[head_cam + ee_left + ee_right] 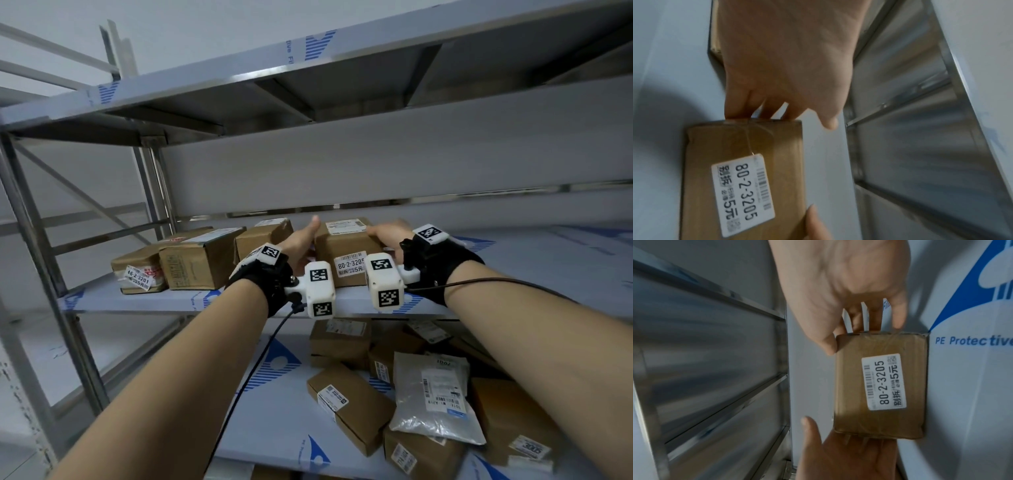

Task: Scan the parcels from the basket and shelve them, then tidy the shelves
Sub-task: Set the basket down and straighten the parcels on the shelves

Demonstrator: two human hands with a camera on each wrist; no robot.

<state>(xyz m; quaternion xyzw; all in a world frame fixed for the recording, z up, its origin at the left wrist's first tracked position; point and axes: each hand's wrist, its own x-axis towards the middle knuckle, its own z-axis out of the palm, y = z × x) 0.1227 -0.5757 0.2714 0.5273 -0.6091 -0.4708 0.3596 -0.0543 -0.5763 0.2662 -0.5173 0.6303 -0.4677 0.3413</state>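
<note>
A brown cardboard parcel [346,253] labelled 80-2-3205 stands on the middle shelf [513,267]. My left hand [301,240] presses straight fingers against its left side, thumb raised clear of it. My right hand [390,236] holds the right side. In the left wrist view the left hand [787,65] has its fingers on the parcel [748,162] edge. In the right wrist view the right hand [838,288] has its fingers down the parcel [879,386] side and its thumb on the top edge. The left hand [849,456] is opposite.
Three more brown boxes [202,260] sit in a row to the left on the same shelf. The lower shelf holds a loose pile of boxes [349,401] and a grey mailer bag [431,397]. The upper shelf [308,85] hangs overhead. A steel upright [34,240] stands at left.
</note>
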